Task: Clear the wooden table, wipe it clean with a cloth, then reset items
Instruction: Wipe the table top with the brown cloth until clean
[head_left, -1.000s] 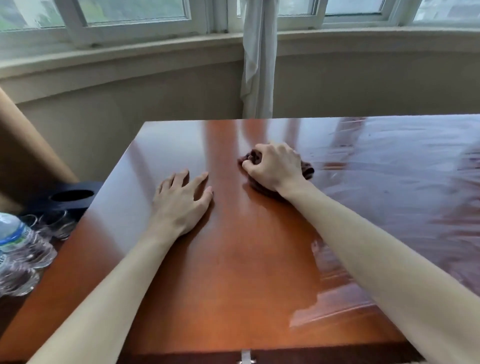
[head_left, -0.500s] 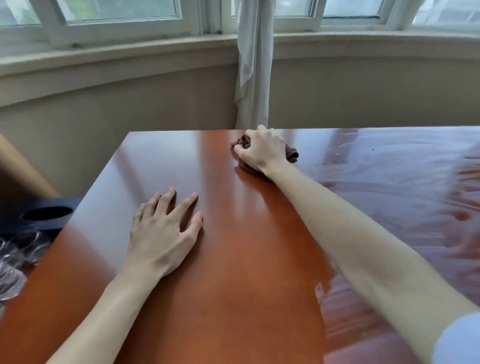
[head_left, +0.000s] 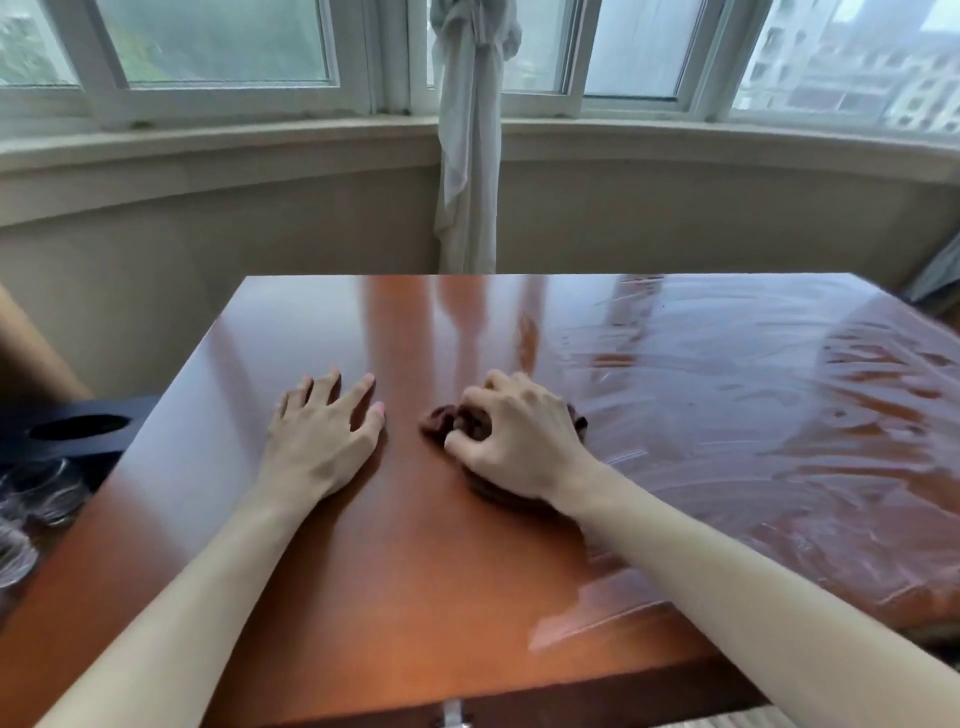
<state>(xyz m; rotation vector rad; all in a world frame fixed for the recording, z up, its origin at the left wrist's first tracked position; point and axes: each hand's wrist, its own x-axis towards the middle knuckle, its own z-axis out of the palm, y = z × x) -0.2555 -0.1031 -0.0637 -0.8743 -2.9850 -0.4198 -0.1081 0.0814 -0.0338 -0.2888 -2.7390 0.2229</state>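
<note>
A person's right hand (head_left: 511, 441) grips a dark brown cloth (head_left: 457, 422), crumpled into a wad, fingers curled over it and pressing it onto a glossy reddish wooden table (head_left: 415, 571). Folds of the cloth bulge out past the thumb and under the wrist. The left hand (head_left: 322, 436) rests flat just beside it, fingers spread. Wet streaks sheen the tabletop beyond the right hand's knuckles.

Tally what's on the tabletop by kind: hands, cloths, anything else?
Hands: 2, left hand flat on the wooden table, right hand gripping the cloth
Cloths: 1, dark brown cloth
Other items: 0
Total: 3
</note>
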